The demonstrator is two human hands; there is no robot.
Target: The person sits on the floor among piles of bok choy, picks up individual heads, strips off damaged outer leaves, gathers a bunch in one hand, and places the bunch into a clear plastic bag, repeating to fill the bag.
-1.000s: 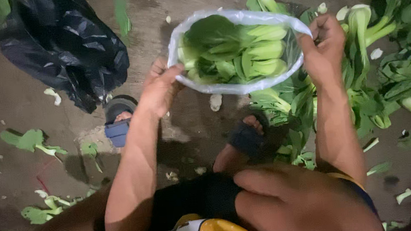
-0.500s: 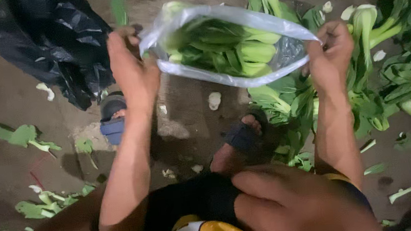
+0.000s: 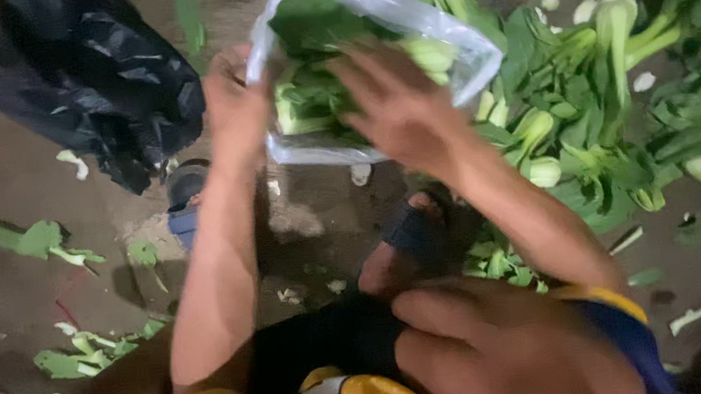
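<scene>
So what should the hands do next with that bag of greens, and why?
Probably press the greens deeper into the clear plastic bag. The right hand lies flat over the bag's mouth with its fingers spread on the leaves, which fill the bag to its opening, while the left hand grips the bag's edge to steady it.

Greens (image 3: pixel 316 98) in bag (image 3: pixel 446 32), between hands
</scene>
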